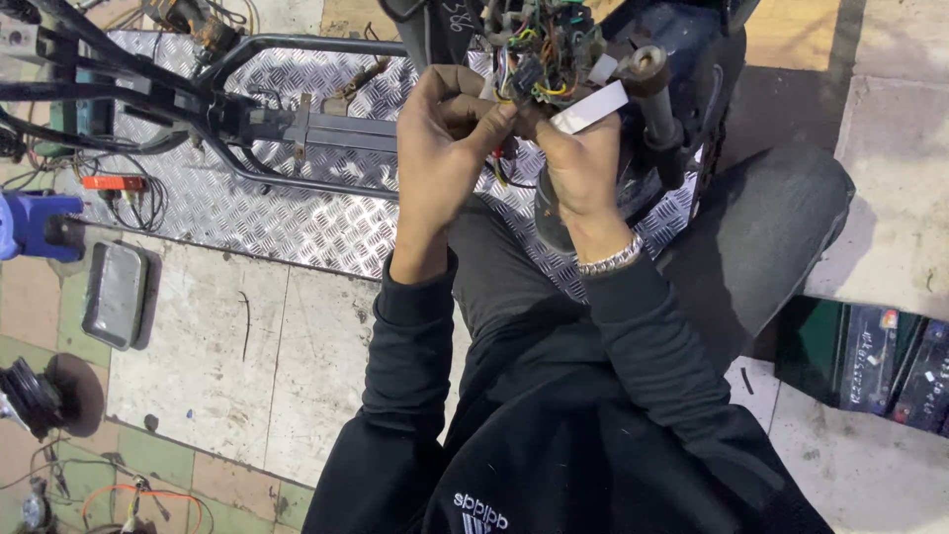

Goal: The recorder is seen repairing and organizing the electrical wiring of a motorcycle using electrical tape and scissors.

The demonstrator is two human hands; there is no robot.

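Note:
A tangled bundle of coloured wires and connectors (542, 54) hangs at the front of a stripped vehicle frame, beside a grey steering tube (654, 94). My left hand (435, 158) pinches wires at the bundle's lower edge, fingers closed on them. My right hand (581, 168), with a metal bracelet on the wrist, grips the same wires just below a white strip of tape (591, 109). The two hands touch at the fingertips. Black sleeves cover both arms.
A black tubular frame (247, 109) lies over a chequered metal plate (297, 222). A dark metal tray (115, 294) sits on the floor at left, near a blue tool (35, 224) and a pulley-like part (44, 396). Dark boxes (885, 361) stand at right.

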